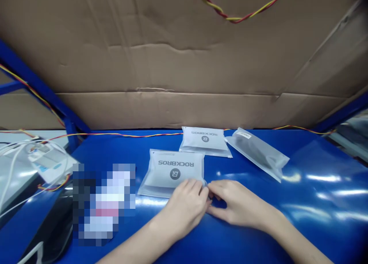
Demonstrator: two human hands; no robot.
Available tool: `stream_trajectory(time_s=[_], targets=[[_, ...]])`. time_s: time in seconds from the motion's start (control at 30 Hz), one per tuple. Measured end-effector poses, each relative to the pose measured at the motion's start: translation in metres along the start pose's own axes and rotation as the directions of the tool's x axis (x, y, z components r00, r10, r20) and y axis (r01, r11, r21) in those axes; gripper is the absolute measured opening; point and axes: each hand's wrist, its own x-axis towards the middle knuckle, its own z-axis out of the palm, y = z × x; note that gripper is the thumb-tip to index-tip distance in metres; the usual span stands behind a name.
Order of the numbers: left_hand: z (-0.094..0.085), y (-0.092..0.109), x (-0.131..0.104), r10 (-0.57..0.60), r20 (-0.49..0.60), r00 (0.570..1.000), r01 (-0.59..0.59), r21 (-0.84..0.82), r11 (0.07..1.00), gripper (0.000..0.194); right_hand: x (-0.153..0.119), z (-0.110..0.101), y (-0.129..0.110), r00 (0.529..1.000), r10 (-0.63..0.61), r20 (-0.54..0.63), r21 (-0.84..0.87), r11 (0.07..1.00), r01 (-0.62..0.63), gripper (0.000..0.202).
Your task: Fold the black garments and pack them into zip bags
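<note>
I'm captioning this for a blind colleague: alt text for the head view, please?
A person's left hand and right hand are at the near right corner of a ROCKBROS pouch on a blue table; another ROCKBROS pouch and a translucent pouch lie beyond.

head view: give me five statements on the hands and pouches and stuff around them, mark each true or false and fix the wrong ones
1. The left hand and right hand are close together at the lower right corner of the nearer ROCKBROS pouch. True.
2. The farther ROCKBROS pouch stands upright. False: it lies on the blue tabletop.
3. ROCKBROS reads upside down on both printed pouches in this view. True.
4. The right hand holds the grey pouch. False: that pouch lies apart from both hands.
5. A twisted red and yellow wire hangs in front of the cardboard. True.
</note>
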Motion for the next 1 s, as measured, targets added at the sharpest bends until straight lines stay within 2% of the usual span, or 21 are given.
stream_trajectory(time_s=[0.13, 0.33, 0.63, 0.77, 1.0], targets=[[-0.006, 0.000, -0.001, 0.007, 0.059, 0.998, -0.004, -0.054, 0.999, 0.008, 0.000, -0.002, 0.002, 1.000, 0.015, 0.010, 0.021, 1.000, -0.015, 0.023], [-0.010, -0.002, -0.002, -0.005, 0.125, 0.992, 0.017, -0.094, 0.995, 0.007, 0.001, -0.002, 0.003, 1.000, 0.015, 0.006, 0.058, 0.998, -0.015, 0.020], [-0.010, -0.006, 0.002, 0.037, 0.234, 0.972, -0.039, 0.006, 0.999, 0.018, 0.005, 0.002, 0.006, 0.999, 0.010, 0.035, 0.020, 1.000, -0.011, 0.024], [-0.006, -0.005, 0.001, 0.035, 0.188, 0.982, -0.049, 0.072, 0.996, 0.021, 0.005, 0.003, 0.007, 1.000, -0.026, -0.003, -0.026, 0.999, 0.026, 0.023], [-0.003, -0.006, 0.002, -0.017, -0.005, 1.000, 0.017, 0.036, 0.999, 0.010, 0.003, 0.002, 0.012, 0.985, -0.106, -0.137, -0.095, 0.991, 0.093, 0.023]])
